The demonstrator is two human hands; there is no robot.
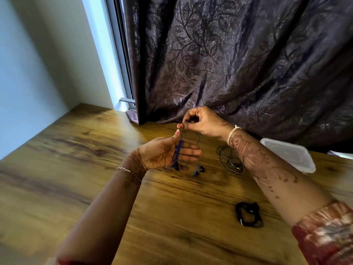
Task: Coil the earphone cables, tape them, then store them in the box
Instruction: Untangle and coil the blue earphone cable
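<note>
A blue earphone cable (178, 150) is wound in loops around the fingers of my left hand (168, 154), palm up above the table. My right hand (202, 121) pinches the same cable higher up, and a strand hangs down from it to the earbuds (198, 170) dangling just over the wood. A grey coiled earphone (229, 159) lies on the table under my right forearm. A black coiled earphone (248, 214) lies nearer to me on the right. The clear plastic box (292, 153) sits at the right, partly hidden by my arm.
The wooden table (95, 169) runs to a pale wall on the left. A dark patterned curtain (238, 64) hangs along the far edge, with a window frame (122, 54) beside it. No tape is in view.
</note>
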